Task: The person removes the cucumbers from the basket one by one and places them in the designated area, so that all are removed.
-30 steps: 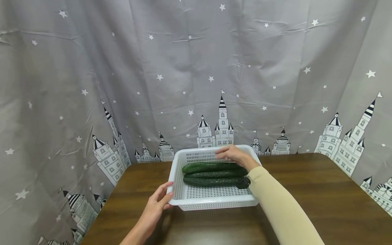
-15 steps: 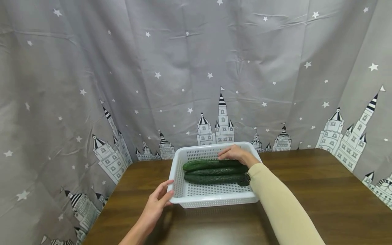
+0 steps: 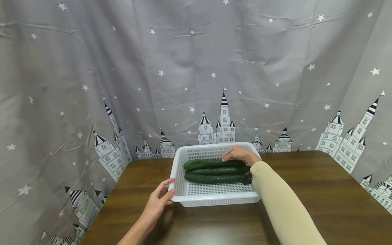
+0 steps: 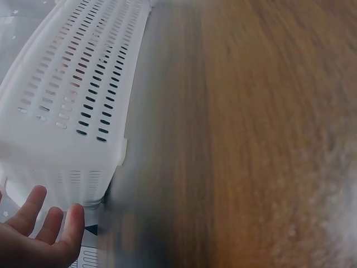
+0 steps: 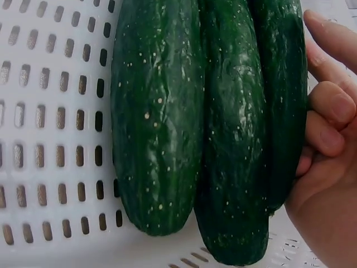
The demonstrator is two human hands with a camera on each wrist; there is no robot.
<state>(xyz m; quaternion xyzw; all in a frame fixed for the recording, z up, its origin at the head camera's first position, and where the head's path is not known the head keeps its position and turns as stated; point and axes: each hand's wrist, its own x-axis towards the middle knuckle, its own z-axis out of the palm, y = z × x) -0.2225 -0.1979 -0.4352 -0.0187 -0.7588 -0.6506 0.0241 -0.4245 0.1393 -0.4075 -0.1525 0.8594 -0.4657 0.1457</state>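
Note:
Three dark green cucumbers lie side by side in a white perforated plastic basket (image 3: 218,197) on the table. My left hand (image 3: 157,200) grips the basket's left rim near the front corner; in the left wrist view its bent fingers show by the basket's end wall. Over the rear cucumber (image 3: 199,164) is my right hand (image 3: 240,154), its fingertips touching the far side of that cucumber. The right wrist view shows its loosely bent fingers (image 5: 333,103) beside the cucumber. The front cucumber (image 5: 156,111) and the middle cucumber (image 5: 234,123) rest apart from the hand.
The brown wooden table (image 3: 306,190) extends on both sides of the basket. Behind it hangs a grey curtain (image 3: 183,61) printed with stars and castles, near the basket's back rim. A small dark object (image 3: 247,178) sits at the right wrist.
My right hand has slid slightly to the right along the rear cucumber, and its fingers bend a little more. The left hand, basket and cucumbers stay nearly in place.

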